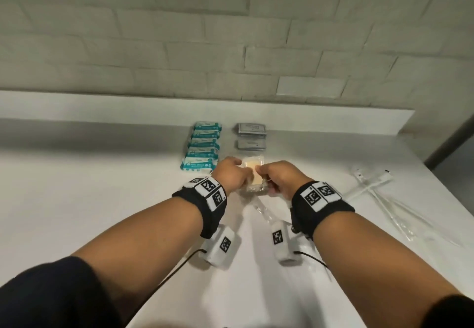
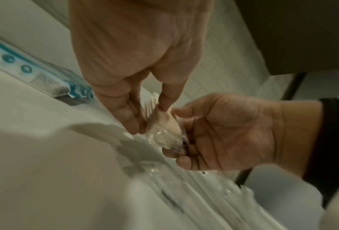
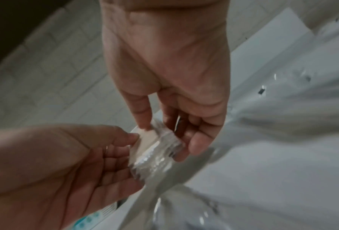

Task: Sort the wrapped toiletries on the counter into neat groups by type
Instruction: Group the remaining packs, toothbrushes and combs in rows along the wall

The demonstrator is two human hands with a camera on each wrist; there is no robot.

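Pinching a small stack of clear-wrapped peach soap squares between left hand and right hand, near the aligned teal-and-white packets and grey sachets; clear-wrapped white sticks, possibly toothbrushes, remain loose.

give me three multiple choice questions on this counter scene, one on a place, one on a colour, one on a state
1. Where is the row of teal packets?
A. left of the grey sachets
B. right of them
C. on the toothbrushes

2. What colour is the item inside the clear-wrapped packet?
A. blue
B. black
C. peach

3. How is that packet held?
A. lying untouched
B. pinched between left hand and right hand
C. by the right hand alone

Answers: 1 A, the head view shows teal left of grey. 2 C, peach shows through the wrap. 3 B, both wrist views show fingers on it.
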